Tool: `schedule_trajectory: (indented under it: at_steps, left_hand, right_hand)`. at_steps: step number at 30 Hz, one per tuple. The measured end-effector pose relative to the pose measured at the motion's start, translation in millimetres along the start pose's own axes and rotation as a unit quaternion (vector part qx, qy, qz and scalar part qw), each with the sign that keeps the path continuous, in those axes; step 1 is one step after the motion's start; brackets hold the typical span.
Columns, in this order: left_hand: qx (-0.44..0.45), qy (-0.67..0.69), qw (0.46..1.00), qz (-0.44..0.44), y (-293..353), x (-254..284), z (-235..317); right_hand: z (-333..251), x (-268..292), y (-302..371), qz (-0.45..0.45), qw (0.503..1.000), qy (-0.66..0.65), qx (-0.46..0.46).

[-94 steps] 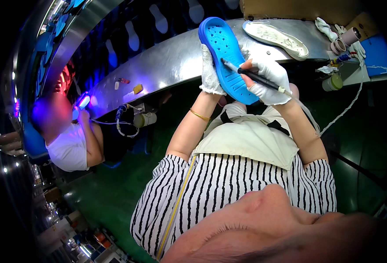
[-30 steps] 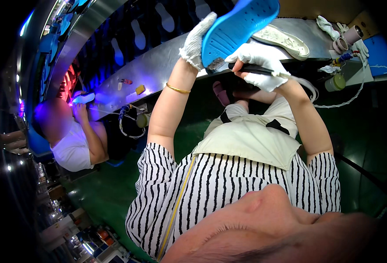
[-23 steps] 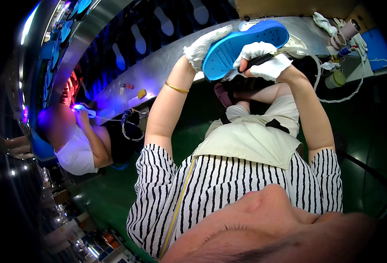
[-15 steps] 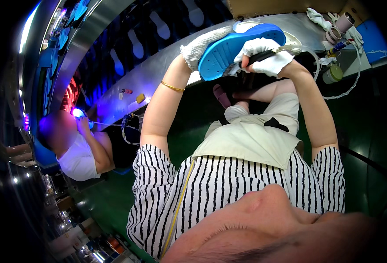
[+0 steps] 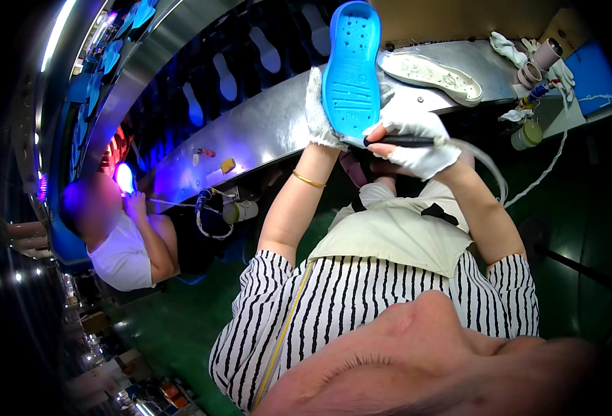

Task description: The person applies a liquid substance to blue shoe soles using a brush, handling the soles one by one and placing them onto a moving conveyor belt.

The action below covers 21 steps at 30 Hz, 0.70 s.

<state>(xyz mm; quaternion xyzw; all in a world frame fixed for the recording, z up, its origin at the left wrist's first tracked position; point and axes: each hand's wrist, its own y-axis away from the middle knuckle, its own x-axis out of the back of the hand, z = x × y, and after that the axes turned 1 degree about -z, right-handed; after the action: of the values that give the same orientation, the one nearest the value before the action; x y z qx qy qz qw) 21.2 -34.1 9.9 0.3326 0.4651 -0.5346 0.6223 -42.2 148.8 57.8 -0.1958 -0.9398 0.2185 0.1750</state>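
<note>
Blue sole (image 5: 352, 80), top centre of the frame
Left hand (image 5: 318, 114) grasps it; fingers of the right hand (image 5: 417, 127) clasp a black-handled brush (image 5: 404, 141).

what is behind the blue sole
The left hand shows past the left edge of the blue sole, and the metal bench appears on both sides. Whatever lies directly behind is covered.
</note>
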Motion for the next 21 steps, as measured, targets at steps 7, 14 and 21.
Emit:
schedule_trajectory:
  at_steps: [7,14,21]
  left_hand:
    - [-0.032,0.019,0.999,-0.009,1.1,-9.7,-19.6]
    - [-0.028,-0.124,0.990,0.067,10.3,9.9,-10.8]
    - [0.030,-0.081,0.996,0.016,3.5,-35.5,-23.2]
  right_hand:
    - [2.0,6.5,-18.7,0.128,0.984,0.113,0.043]
    - [-1.0,13.4,-25.4,0.057,0.971,-0.165,-0.165]
    - [62.5,46.7,-49.3,0.229,0.972,-0.044,-0.030]
